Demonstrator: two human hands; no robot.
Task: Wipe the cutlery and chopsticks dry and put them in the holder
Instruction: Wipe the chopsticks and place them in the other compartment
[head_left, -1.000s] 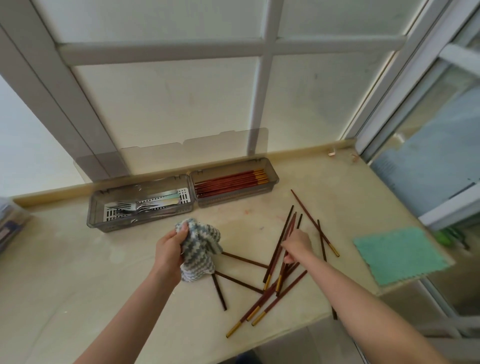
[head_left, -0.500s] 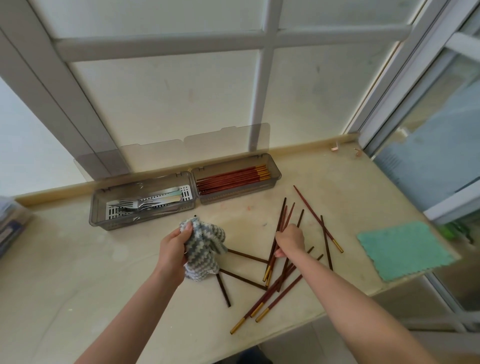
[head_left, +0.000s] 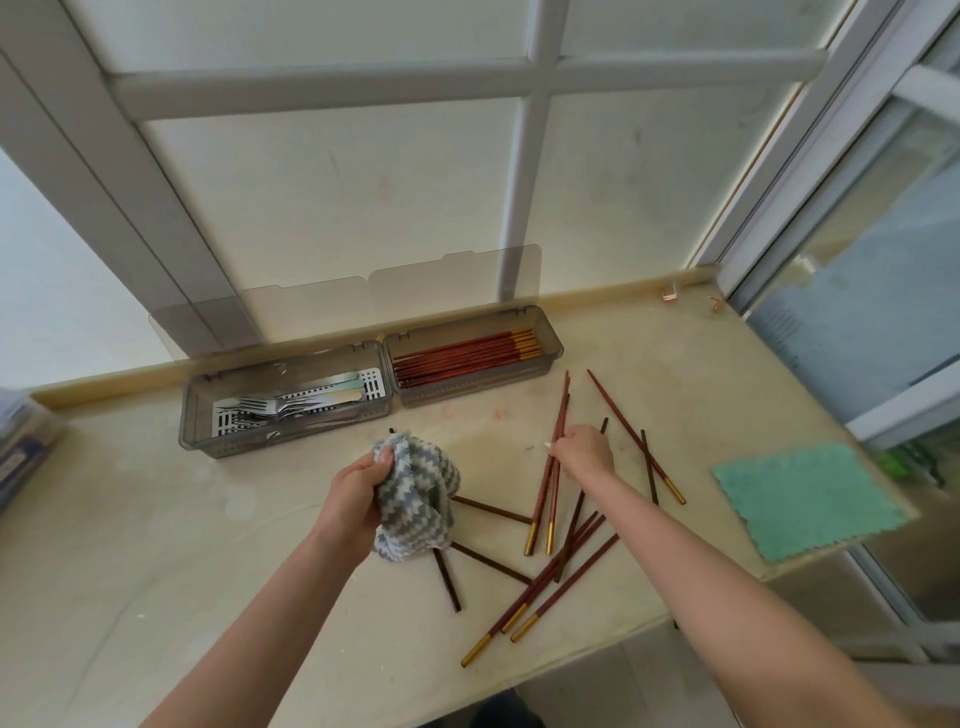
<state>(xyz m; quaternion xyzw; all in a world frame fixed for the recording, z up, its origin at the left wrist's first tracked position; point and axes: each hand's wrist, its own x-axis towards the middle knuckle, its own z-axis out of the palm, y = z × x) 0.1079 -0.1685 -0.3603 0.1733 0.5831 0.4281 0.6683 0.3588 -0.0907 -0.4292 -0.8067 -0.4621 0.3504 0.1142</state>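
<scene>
- The right hand (head_left: 584, 454) is closed in a pinch grip on a pair of chopsticks (head_left: 561, 410), taking them about halfway along.
- The pair's long axis runs away from the person. The gold ends are nearest the body and the dark tips point toward the holder (head_left: 291, 439).
- The left hand (head_left: 353, 499) grips a bunched grey-and-white cloth (head_left: 421, 483), just left of the pair and near it.
- More loose chopsticks (head_left: 550, 587) lie scattered on the bench (head_left: 156, 545) between the arms.
- In the holder's right compartment (head_left: 550, 348), beyond the pair, the stored chopsticks (head_left: 457, 356) lie left to right. The held pair would probably need about a quarter turn to match them.
- The left compartment holds forks (head_left: 270, 408).
</scene>
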